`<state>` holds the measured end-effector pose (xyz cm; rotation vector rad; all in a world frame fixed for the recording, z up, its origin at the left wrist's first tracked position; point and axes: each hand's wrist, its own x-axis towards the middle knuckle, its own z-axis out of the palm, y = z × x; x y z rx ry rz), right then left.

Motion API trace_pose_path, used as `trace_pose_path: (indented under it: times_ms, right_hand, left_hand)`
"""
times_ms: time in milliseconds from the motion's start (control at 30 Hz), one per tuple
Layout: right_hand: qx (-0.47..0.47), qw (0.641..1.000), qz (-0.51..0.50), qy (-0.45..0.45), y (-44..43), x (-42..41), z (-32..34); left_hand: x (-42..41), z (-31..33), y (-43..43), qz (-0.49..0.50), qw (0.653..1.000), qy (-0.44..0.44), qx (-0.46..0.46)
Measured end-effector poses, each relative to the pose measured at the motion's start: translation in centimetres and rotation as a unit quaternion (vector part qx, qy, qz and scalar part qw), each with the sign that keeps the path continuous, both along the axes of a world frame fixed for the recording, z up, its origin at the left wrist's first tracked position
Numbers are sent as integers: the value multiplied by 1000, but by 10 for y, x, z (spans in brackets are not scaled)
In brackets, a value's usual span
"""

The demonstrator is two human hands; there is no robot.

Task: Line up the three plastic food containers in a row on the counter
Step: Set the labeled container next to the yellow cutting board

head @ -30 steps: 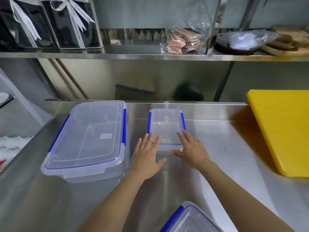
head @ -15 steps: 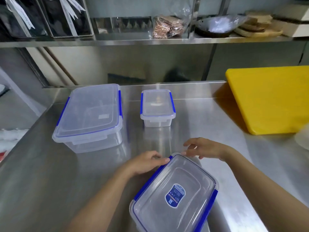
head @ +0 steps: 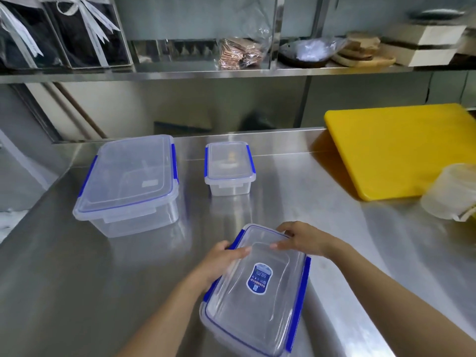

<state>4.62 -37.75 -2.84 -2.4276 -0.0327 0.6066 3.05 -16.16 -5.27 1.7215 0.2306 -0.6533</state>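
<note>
Now both hands, left (head: pixel 221 258) and right (head: pixel 305 239), grip far end of near container (head: pixel 257 289); seemingly lid-only hold. Slick surface (head: pixel 77 279): may skid, striking small container (head: pixel 229 171) ahead.

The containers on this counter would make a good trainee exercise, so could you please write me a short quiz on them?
1. True or false: the small container stands to the right of the large container.
2. Which container do both hands touch? A) the large one B) the small one C) the labelled container
3. Fill in: the yellow ____ lies at the counter's right.

Key
1. True.
2. C: the left hand holds its left edge, the right hand its far corner.
3. Cutting board, on the counter.
</note>
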Motion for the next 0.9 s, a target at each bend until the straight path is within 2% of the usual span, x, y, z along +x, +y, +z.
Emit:
trace_pose_path:
  times_ms: [133,200,267,333,400,467,533,633,700,900]
  right_hand:
    - [-57,987,-93,-115,11,9,-6]
    - [-29,978,-139,-154,14,8,-4]
    - [14,976,-150,-155,10,5,1]
    - [30,989,-97,-111,0,-3,5]
    - [23,999,-1,-36,-11,-12,6]
    - [10,995,83,48,-22,-23,3]
    - [-10,989,122,80,-28,-30,-3]
    - [-54,987,130,76,-28,-31,-5]
    - [-86,986,124,71,-29,-27,-3]
    - [-101,992,64,46,-43,-18,12]
  left_hand:
    - [0,6,-21,144,990,-11,-9]
    - [1,10,-27,184,982,-34,-8]
    - [-1,14,-24,189,977,-87,39]
    - [-8,18,-17,142,972,-157,97]
    - [-16,23,-10,48,971,-194,130]
    - [-25,26,-5,-40,969,-199,141]
    - [-31,27,-3,-145,962,-178,145]
    - [-36,19,-6,-325,905,-146,232]
    - [-32,14,-10,-358,880,-152,273]
    - [-3,14,-37,-365,860,-205,292]
